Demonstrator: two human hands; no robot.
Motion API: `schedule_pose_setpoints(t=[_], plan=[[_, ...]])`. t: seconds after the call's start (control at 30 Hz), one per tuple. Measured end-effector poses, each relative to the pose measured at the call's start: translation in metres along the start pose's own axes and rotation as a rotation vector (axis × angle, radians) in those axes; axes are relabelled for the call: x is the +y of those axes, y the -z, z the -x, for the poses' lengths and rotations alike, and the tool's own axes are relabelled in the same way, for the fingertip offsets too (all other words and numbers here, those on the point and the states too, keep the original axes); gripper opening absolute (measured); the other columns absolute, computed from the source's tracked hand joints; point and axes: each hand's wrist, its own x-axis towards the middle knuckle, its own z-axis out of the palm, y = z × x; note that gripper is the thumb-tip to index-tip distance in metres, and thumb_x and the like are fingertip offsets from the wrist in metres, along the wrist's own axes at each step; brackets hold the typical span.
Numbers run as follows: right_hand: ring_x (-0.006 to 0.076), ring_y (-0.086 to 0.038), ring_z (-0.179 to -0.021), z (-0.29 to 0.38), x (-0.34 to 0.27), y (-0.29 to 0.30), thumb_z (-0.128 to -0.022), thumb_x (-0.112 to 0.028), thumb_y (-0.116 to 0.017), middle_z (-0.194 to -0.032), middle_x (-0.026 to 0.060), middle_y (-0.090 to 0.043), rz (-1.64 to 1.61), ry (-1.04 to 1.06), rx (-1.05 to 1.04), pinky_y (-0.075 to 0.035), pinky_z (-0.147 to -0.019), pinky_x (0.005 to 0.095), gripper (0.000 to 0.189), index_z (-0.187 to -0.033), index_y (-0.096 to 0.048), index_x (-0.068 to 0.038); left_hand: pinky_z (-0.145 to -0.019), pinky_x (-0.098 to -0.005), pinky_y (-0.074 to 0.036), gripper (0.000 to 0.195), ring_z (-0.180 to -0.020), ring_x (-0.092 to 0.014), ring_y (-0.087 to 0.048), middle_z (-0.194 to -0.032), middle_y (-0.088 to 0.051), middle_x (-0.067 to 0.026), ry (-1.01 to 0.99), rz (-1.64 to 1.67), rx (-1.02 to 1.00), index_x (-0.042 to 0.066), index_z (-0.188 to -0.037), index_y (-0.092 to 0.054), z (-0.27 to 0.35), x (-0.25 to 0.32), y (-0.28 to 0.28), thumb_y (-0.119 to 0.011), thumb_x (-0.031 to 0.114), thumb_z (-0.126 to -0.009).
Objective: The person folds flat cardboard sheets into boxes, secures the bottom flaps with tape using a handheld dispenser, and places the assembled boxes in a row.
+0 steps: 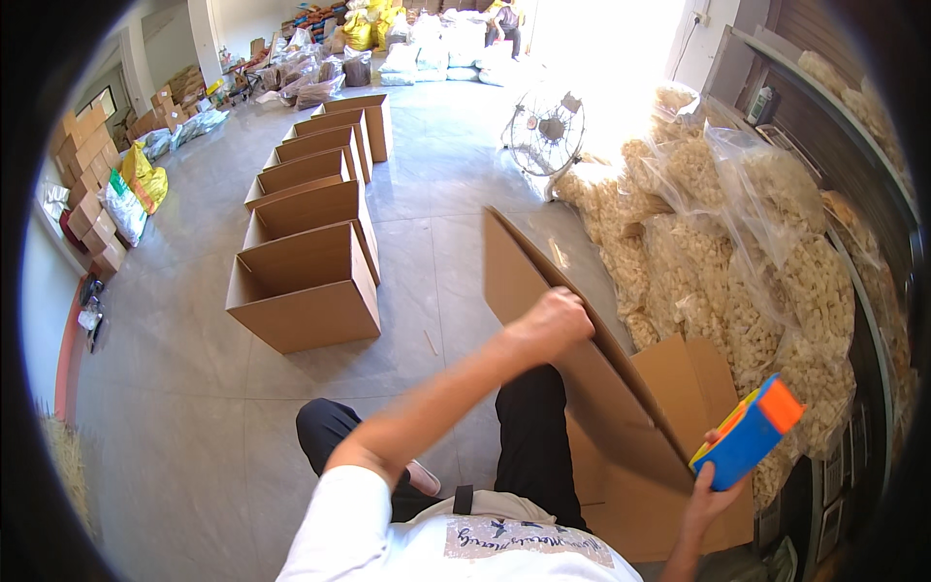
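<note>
My left hand (pixel 554 326) grips the upper edge of a folded-flat cardboard box (pixel 574 364), which stands tilted in front of my right leg. In my right hand (pixel 714 495) is a blue and orange hand-held tape dispenser (pixel 749 436), close to the near lower corner of that box. Beneath and beside it lies more flat brown cardboard (pixel 676 502) on the floor. To the left, several opened cardboard boxes (pixel 305 313) stand upright in a row with their tops open.
Clear plastic bags of pale small pieces (pixel 727 269) are heaped along the right side. A floor fan (pixel 547 134) stands ahead. Stacked cartons (pixel 94 189) line the left wall. A seated person (pixel 505 29) is at the back near white sacks (pixel 429 58).
</note>
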Motion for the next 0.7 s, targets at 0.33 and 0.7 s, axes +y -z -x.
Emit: schedule_pose_setpoints(t=[0.33, 0.7], plan=[[0.0263, -0.056, -0.103, -0.066, 0.003, -0.025, -0.082, -0.011, -0.065, -0.120, 0.0139, -0.052, -0.293, 0.000, -0.174, -0.046, -0.090, 0.0391, 0.061, -0.133, -0.034, 0.000, -0.070, -0.0389, -0.045, 0.007, -0.076, -0.027, -0.063, -0.068, -0.062, -0.0088, 0.454, -0.174, 0.033, 0.010, -0.075, -0.062, 0.120, -0.093, 0.100, -0.067, 0.013, -0.072], [0.0380, -0.060, -0.070, -0.098, -0.027, -0.130, -0.058, -0.044, -0.085, -0.074, 0.0177, -0.059, 0.628, 0.164, -0.405, -0.047, -0.060, 0.0420, 0.073, -0.100, -0.043, -0.003, -0.077, -0.0332, -0.049, 0.009, -0.094, -0.021, -0.063, -0.102, -0.068, -0.0032, 0.388, -0.131, 0.043, 0.006, -0.075, -0.062, 0.208, -0.048, 0.121, -0.062, 0.001, -0.068]])
